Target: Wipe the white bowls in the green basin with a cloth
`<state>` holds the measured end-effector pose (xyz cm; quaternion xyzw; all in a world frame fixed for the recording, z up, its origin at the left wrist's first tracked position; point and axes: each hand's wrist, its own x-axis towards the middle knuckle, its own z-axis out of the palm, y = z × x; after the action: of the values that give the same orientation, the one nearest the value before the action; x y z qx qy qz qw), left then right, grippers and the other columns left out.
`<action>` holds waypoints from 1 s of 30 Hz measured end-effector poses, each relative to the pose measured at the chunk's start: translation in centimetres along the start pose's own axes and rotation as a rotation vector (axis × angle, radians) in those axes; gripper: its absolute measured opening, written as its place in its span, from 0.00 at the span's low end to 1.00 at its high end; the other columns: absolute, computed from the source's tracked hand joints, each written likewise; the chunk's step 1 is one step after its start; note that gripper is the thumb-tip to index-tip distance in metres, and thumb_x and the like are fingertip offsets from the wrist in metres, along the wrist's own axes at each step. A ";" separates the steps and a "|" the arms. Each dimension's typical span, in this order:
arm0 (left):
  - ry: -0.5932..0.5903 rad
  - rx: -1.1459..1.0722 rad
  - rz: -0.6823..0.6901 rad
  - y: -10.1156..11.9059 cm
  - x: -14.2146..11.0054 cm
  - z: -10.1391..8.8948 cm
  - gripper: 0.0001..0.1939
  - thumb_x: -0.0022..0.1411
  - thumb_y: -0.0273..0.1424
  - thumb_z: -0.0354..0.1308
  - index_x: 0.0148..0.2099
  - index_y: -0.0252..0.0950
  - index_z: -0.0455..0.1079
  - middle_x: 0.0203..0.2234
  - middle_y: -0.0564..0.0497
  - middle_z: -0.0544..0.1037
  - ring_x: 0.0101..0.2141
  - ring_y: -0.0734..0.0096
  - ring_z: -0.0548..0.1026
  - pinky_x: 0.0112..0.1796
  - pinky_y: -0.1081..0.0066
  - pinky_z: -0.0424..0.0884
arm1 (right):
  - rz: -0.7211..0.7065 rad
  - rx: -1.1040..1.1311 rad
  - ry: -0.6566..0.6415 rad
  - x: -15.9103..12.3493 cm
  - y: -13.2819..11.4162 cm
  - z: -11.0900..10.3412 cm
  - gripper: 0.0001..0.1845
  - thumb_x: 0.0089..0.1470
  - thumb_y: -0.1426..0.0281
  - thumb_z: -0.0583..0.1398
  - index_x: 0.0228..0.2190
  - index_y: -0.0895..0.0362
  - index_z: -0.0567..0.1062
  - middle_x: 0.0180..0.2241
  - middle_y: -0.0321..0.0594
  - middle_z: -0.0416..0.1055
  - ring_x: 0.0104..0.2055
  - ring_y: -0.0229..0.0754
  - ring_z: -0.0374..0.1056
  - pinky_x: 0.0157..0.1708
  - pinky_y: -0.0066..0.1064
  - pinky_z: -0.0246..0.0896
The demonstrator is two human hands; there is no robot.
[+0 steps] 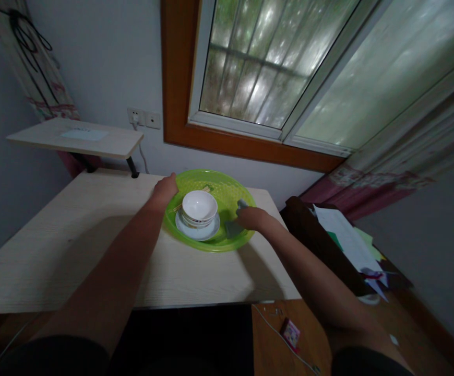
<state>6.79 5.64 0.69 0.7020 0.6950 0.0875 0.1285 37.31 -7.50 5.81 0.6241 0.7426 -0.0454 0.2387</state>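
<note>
A bright green plastic basin stands on the pale wooden desk. My left hand is closed on its left rim; the fingertips are partly hidden. Inside the basin, toward the left, a stack of white bowls sits on a white plate. Thin chopsticks lie partly hidden behind the bowls. My right hand is over the basin's right side, its fingers closed around a grey cloth that hangs down against the basin floor.
A small raised shelf with a sheet of paper stands at the desk's back left. Behind are a wall socket and a barred window. Papers lie on dark furniture at the right. A pink box and a white cable are on the floor.
</note>
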 end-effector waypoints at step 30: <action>0.052 -0.106 -0.038 -0.6 -3.8 -0.1 0.22 0.69 0.27 0.51 0.64 0.36 0.66 0.59 0.34 0.75 0.57 0.55 0.76 0.51 0.64 0.72 | 0.262 0.160 0.655 4.5 3.1 3.2 0.23 0.66 0.76 0.51 0.60 0.57 0.71 0.59 0.54 0.65 0.57 0.54 0.60 0.52 0.38 0.61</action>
<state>6.07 1.90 0.83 0.6785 0.7056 0.1401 0.1490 40.67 -3.94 1.89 0.7124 0.6873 0.1299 -0.0575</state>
